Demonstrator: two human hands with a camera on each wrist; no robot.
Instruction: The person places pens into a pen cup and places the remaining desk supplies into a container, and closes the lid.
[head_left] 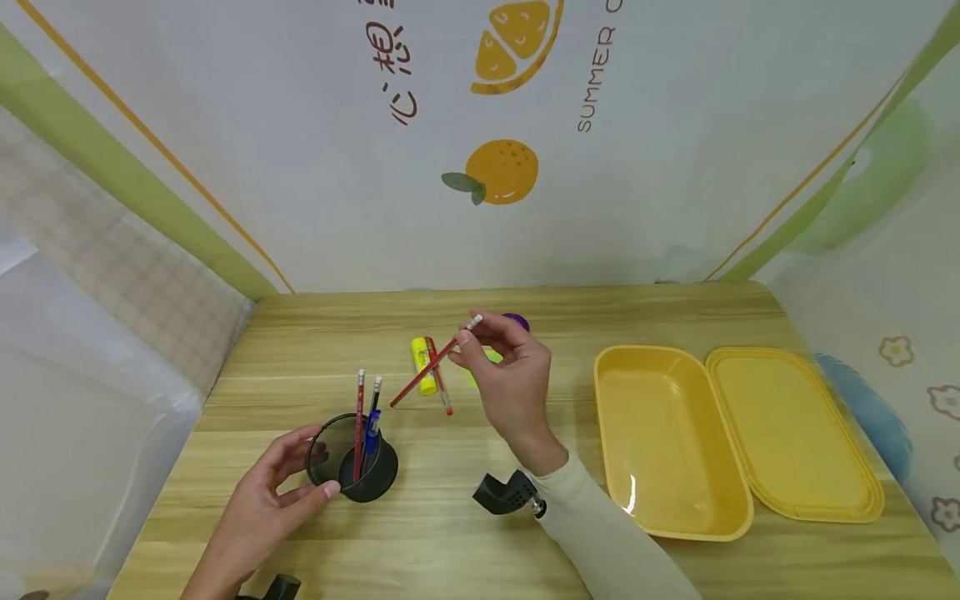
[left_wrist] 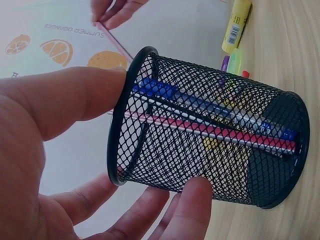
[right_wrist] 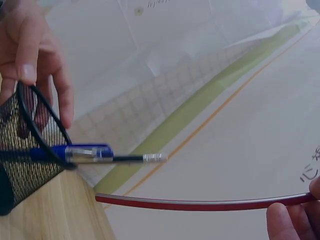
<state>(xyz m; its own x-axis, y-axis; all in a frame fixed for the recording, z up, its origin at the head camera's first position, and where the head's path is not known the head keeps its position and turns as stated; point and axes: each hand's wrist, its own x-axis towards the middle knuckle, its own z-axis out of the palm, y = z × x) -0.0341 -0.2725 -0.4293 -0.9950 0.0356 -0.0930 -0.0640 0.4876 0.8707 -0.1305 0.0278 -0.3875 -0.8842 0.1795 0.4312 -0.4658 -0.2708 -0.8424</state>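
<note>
My left hand (head_left: 255, 504) holds a black mesh pen cup (head_left: 384, 477) around its rim, thumb on the near side and fingers on the far side. Inside the cup stand a red pencil (head_left: 359, 425), a black pencil (head_left: 377, 390) with a white eraser and a blue pen (right_wrist: 87, 151). My right hand (head_left: 517, 387) pinches another red pencil (right_wrist: 200, 205) near its eraser end between thumb and fingers. That pencil slants down to the left, its free end up and to the right of the cup's mouth.
Behind the held pencil lie a yellow tube (head_left: 421, 358) with a barcode and a red pen (head_left: 441, 388). A green item (head_left: 492, 356) and a purple item (head_left: 519, 320) are partly hidden by my right hand. At right sit a yellow box (head_left: 667, 425) and its lid (head_left: 795, 433).
</note>
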